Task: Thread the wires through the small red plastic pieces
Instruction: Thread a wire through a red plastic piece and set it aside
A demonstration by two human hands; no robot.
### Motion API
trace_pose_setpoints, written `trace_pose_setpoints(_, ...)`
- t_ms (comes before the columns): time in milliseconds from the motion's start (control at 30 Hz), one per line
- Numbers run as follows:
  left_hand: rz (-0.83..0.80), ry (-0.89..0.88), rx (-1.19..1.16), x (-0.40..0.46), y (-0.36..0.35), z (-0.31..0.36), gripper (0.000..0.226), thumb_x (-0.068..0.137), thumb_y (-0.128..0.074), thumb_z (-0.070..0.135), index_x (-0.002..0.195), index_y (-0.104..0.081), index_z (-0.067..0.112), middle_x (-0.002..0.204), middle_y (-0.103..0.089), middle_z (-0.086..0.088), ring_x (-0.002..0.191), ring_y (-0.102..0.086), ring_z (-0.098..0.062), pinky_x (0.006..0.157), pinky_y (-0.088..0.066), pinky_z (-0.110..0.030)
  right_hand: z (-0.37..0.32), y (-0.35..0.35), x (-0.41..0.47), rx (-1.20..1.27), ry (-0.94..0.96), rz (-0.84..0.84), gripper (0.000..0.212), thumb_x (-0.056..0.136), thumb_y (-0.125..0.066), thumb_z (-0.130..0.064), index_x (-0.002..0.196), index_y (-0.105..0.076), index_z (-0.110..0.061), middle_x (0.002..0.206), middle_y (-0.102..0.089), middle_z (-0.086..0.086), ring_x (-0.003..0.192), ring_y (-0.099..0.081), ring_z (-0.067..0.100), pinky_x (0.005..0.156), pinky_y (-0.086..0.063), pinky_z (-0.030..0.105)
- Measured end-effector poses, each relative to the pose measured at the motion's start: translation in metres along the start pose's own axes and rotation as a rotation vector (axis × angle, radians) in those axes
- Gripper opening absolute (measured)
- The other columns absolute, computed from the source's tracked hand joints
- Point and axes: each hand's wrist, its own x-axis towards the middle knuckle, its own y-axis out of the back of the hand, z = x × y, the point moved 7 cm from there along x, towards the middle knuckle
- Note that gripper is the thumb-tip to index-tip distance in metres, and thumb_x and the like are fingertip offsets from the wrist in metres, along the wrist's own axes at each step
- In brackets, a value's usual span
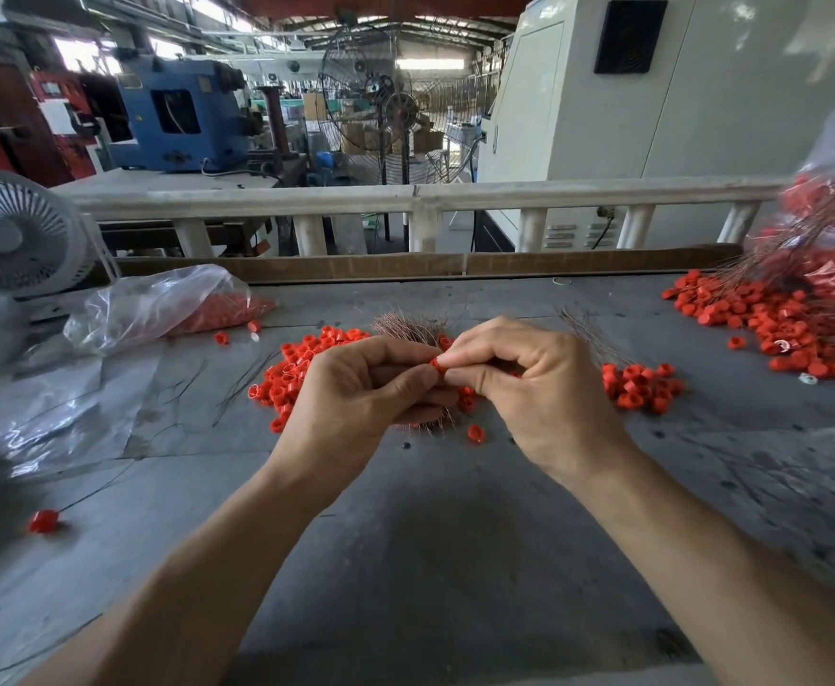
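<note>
A clear bag [158, 304] of red pieces lies at the desk's [430, 561] left, within reach as stock. Loose red pieces [286, 373] sit heaped just beside the left hand [356, 388], whose curled fingers grip a wire bundle [405, 326], probably to feed one strand. The right hand [539, 388] pinches one red piece [437, 363] against the left thumb. The strand and the hole are too small to make out. A threaded pile [771, 324] spreads far right, its bag cut off.

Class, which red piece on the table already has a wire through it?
The lone red piece near the table's left edge; a thin wire runs from it.
</note>
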Motion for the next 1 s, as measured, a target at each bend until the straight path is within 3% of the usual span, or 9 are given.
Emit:
trace_pose_setpoints(233,0.038,-0.010,0.030,0.002,0.003,-0.003,0.015,0.092,-0.065,-0.001,0.106,-0.071,0.000,0.090,-0.077,-0.019,0.087,-0.076,-0.033,0.077,-0.063,-0.033,-0.011,-0.004,-0.001,-0.198,0.123,0.049,0.013,0.080,-0.082,-0.001,0.088,-0.082,-0.012,0.089,-0.076,-0.004,0.088,-0.070,0.011,0.084,-0.055,0.032)
trace_pose_setpoints(433,0.030,0.112,-0.120,0.003,0.007,-0.013,0.032,0.079,-0.071,0.020,0.105,-0.072,0.002,0.091,-0.076,-0.017,0.086,-0.074,-0.025,0.084,-0.063,-0.038,-0.014,-0.016,-0.004,-0.381,0.168,0.010,0.019,0.083,-0.082,-0.010,0.100,-0.077,-0.015,0.098,-0.070,-0.005,0.097,-0.062,0.014,0.087,-0.049,0.027)
trace_pose_setpoints(767,0.021,0.278,-0.281,0.001,0.003,-0.025,0.039,0.083,-0.069,0.016,0.116,-0.067,-0.006,0.102,-0.067,-0.021,0.102,-0.060,-0.034,0.104,-0.044,-0.055,-0.023,-0.021,-0.007,-0.576,0.210,0.085,0.009,0.087,-0.076,-0.011,0.094,-0.070,-0.014,0.096,-0.065,-0.004,0.094,-0.060,0.017,0.079,-0.051,0.032)
trace_pose_setpoints(900,-0.003,0.299,-0.310,0.001,0.002,-0.023,0.038,0.083,-0.067,0.019,0.115,-0.070,-0.001,0.100,-0.072,-0.017,0.095,-0.068,-0.027,0.097,-0.050,-0.047,-0.022,-0.018,-0.007,-0.569,0.225,0.107,0.009,0.087,-0.076,-0.012,0.092,-0.069,-0.014,0.095,-0.064,-0.004,0.092,-0.059,0.017,0.078,-0.046,0.024)
trace_pose_setpoints(1000,-0.017,0.300,-0.303,0.001,0.003,-0.021,0.046,0.081,-0.066,0.022,0.120,-0.067,-0.002,0.101,-0.072,-0.015,0.091,-0.069,-0.024,0.085,-0.055,-0.039,-0.021,-0.014,-0.005,-0.553,0.224,0.121,0.008,0.088,-0.075,-0.015,0.089,-0.067,-0.015,0.093,-0.063,-0.006,0.091,-0.057,0.018,0.078,-0.046,0.028)
